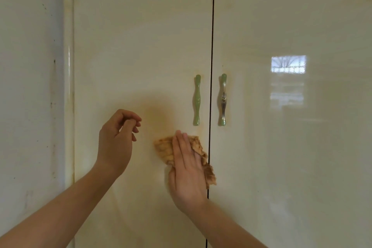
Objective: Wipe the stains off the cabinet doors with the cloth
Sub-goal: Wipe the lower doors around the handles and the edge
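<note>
Two glossy cream cabinet doors fill the view, the left door point(141, 46) and the right door point(291, 147), split by a dark vertical gap. My right hand point(187, 169) lies flat on an orange-tan cloth point(164, 150), pressing it against the left door just below its green handle point(196, 100). A brownish smear point(156, 115), either a stain or the cloth's reflection, shows on the door above the cloth. My left hand point(117, 141) hovers in front of the left door with loosely curled fingers and holds nothing.
The right door carries a green and silver handle point(223, 99) and a bright window reflection point(288, 64). A rounded cabinet post point(69, 86) borders the left door, with a speckled grey wall point(30, 86) beyond it.
</note>
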